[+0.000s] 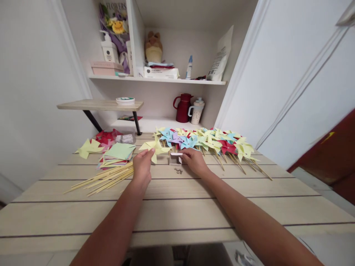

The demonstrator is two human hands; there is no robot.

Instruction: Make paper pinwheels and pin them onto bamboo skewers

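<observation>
My left hand [142,164] pinches a pale yellow paper pinwheel [155,147] between thumb and fingers, with no stick visible on it. At the right side of a small clear box [174,160], my right hand [194,159] has its fingertips pressed together. Whatever lies between them is too small to make out. A white strip shows along the box's top edge. Several small metal pieces [178,171] lie on the table just in front of the box. Beside my left hand is a bundle of thin wooden sticks [108,179].
Finished pinwheels on sticks [210,142] are heaped at the back right. Coloured paper squares [119,152], another yellow pinwheel [88,148] and red paper pieces [105,137] lie at the left. Behind stand a small raised shelf [97,105], a red jug [183,109] and a speckled cup [197,112].
</observation>
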